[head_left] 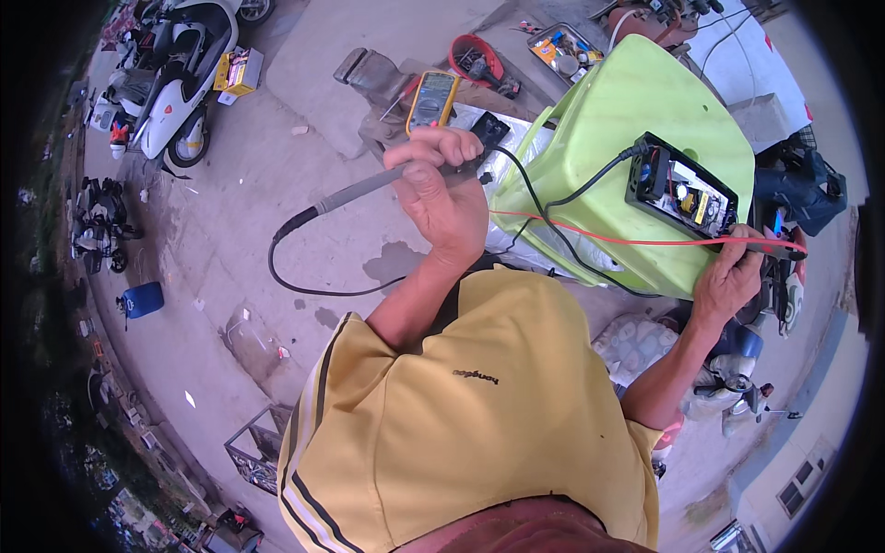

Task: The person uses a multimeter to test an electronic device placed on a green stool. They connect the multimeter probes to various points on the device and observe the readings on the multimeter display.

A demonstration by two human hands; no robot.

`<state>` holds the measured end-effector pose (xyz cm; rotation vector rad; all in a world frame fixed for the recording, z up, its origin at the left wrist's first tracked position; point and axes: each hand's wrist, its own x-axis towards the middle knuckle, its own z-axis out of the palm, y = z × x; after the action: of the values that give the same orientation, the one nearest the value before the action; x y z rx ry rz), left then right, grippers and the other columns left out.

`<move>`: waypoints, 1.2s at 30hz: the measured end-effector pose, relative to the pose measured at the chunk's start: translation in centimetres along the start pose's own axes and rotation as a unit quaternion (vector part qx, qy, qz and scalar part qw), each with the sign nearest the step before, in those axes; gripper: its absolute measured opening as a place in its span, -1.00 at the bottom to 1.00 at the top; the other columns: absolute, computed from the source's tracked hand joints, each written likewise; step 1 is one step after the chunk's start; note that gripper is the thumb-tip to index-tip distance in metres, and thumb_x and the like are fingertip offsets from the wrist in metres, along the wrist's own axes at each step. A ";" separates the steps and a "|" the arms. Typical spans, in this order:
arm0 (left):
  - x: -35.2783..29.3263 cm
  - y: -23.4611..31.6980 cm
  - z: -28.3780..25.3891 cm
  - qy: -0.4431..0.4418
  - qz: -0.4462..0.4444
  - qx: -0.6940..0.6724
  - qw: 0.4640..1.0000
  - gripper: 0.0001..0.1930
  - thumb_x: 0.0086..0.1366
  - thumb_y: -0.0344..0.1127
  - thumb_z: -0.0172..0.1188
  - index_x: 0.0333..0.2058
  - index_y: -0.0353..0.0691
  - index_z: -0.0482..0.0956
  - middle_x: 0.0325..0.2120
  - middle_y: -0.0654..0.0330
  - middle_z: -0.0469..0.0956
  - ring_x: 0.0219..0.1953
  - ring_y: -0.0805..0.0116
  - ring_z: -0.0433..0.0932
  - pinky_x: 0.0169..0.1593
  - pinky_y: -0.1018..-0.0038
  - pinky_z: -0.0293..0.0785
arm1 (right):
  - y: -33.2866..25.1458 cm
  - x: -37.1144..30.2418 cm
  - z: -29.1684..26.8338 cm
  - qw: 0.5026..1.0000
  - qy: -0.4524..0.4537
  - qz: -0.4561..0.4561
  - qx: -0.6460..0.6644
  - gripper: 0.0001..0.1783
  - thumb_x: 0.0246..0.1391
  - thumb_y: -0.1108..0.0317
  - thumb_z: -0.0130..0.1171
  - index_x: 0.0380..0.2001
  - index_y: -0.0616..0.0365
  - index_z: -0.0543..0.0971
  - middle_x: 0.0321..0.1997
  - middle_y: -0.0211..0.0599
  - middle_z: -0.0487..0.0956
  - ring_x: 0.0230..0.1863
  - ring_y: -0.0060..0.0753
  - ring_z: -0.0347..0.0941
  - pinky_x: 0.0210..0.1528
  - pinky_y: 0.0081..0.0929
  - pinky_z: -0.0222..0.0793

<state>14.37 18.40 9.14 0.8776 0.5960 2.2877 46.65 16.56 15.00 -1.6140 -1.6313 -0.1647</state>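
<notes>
My left hand [447, 207] is closed round a grey rod-shaped handle [359, 189], whose far left end runs into a looping black cable. Just beyond those fingers is a black connector or small box [490, 131]; whether they touch it I cannot tell. On a light green plastic stool [599, 120] lies an opened black case [687, 189] with circuit parts showing. At its near right corner my right hand [726, 286] pinches a dark test probe [776, 249] with a red lead [636, 242]. A yellow multimeter [431, 100] stands behind my left hand.
Beyond the multimeter are a bench vise [373, 78], a red bowl [477, 60] and a tray of small parts [564, 51]. Black cables [590, 180] cross the stool. A white scooter [189, 83], a yellow-and-white box [240, 72] and a blue jug [141, 300] stand at left.
</notes>
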 end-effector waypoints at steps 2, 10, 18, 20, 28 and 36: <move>1.0 -1.3 0.8 0.021 -0.040 -0.048 0.998 -0.68 0.59 -0.01 -0.07 -0.23 -0.13 0.21 -0.32 0.19 0.27 -0.26 0.32 0.28 -0.07 0.27 0.35 | 0.2 0.0 0.0 1.000 0.000 -0.005 -0.016 -0.77 0.43 0.29 0.07 -0.14 0.25 0.56 -0.25 -0.12 0.63 -0.35 -0.27 0.55 -0.24 -0.41 0.48; 2.8 -8.3 0.9 -0.064 0.031 0.023 0.997 -0.71 0.60 -0.08 -0.07 -0.23 -0.15 0.21 -0.31 0.19 0.27 -0.25 0.34 0.30 -0.08 0.30 0.38 | -0.5 0.1 0.0 1.000 0.002 -0.010 -0.027 -0.79 0.41 0.28 0.10 -0.13 0.22 0.57 -0.37 -0.13 0.62 -0.43 -0.23 0.53 -0.32 -0.38 0.45; 4.3 -11.3 1.2 -0.157 0.113 0.122 0.974 -0.77 0.60 -0.17 -0.07 -0.19 -0.20 0.25 -0.29 0.17 0.30 -0.25 0.36 0.32 -0.07 0.32 0.37 | -0.8 0.0 -0.2 1.000 -0.011 0.000 -0.029 -0.80 0.40 0.31 0.10 -0.16 0.25 0.57 -0.34 -0.09 0.63 -0.44 -0.10 0.54 -0.35 -0.30 0.44; 4.7 -11.6 1.4 -0.149 0.113 0.119 0.975 -0.78 0.60 -0.20 -0.08 -0.20 -0.21 0.27 -0.30 0.17 0.32 -0.25 0.36 0.34 -0.09 0.34 0.37 | -0.9 0.0 -0.2 1.000 -0.014 0.011 -0.026 -0.79 0.39 0.32 0.10 -0.18 0.27 0.57 -0.35 -0.09 0.63 -0.44 -0.11 0.54 -0.35 -0.31 0.43; 5.4 -12.4 0.7 -0.214 0.172 0.203 0.940 -0.82 0.59 -0.25 -0.07 -0.19 -0.23 0.31 -0.26 0.12 0.37 -0.26 0.37 0.36 -0.13 0.39 0.40 | -1.5 0.2 -0.3 0.999 -0.021 0.032 -0.025 -0.78 0.40 0.30 0.10 -0.20 0.26 0.57 -0.41 -0.10 0.59 -0.47 -0.20 0.49 -0.37 -0.33 0.41; 3.7 -9.6 2.0 -0.163 0.026 0.077 0.983 -0.85 0.56 -0.29 -0.01 -0.21 -0.21 0.30 -0.36 0.16 0.34 -0.38 0.31 0.33 -0.20 0.44 0.36 | -0.7 0.0 -0.3 0.999 -0.025 0.026 -0.026 -0.79 0.42 0.30 0.06 -0.19 0.25 0.53 -0.38 -0.10 0.58 -0.47 -0.21 0.47 -0.37 -0.33 0.40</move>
<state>17.26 28.10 6.46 1.3229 0.6129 2.0987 46.17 16.21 15.51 -1.7101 -1.6328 -0.1421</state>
